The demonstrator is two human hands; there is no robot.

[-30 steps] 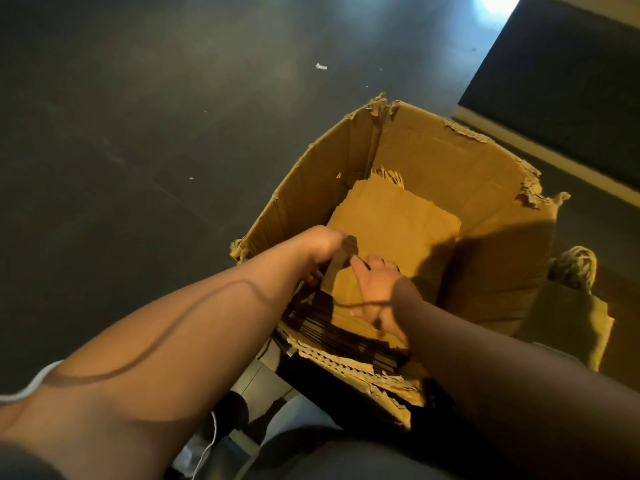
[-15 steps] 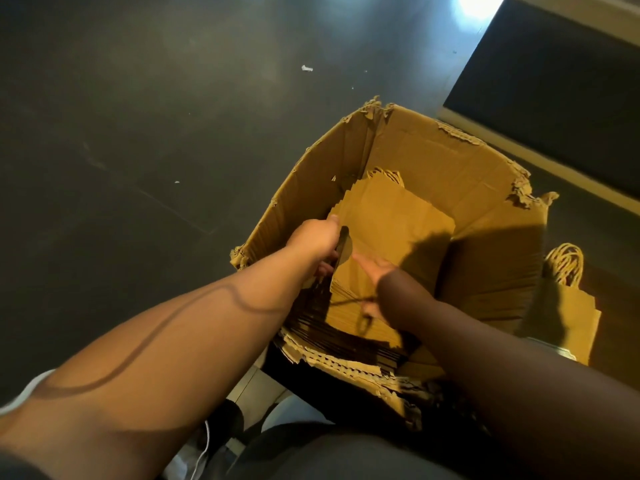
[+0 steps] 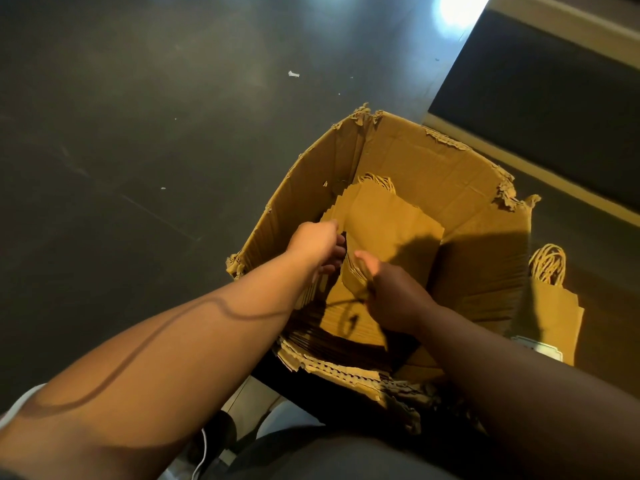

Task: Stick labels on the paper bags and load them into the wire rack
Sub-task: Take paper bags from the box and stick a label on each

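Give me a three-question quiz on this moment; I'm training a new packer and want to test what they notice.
1. True or false: both hands reach into the torn cardboard box.
2. Where do the flat paper bags that the left hand and right hand are sorting stand?
A. On the dark floor
B. Inside the box
C. In a wire rack
3. Fill in: right of the box, outside it, stand more bags with twisted ____ handles.

Key: 1 true; 2 B; 3 paper. Whether either hand's fingers pinch a bag cannot be told.
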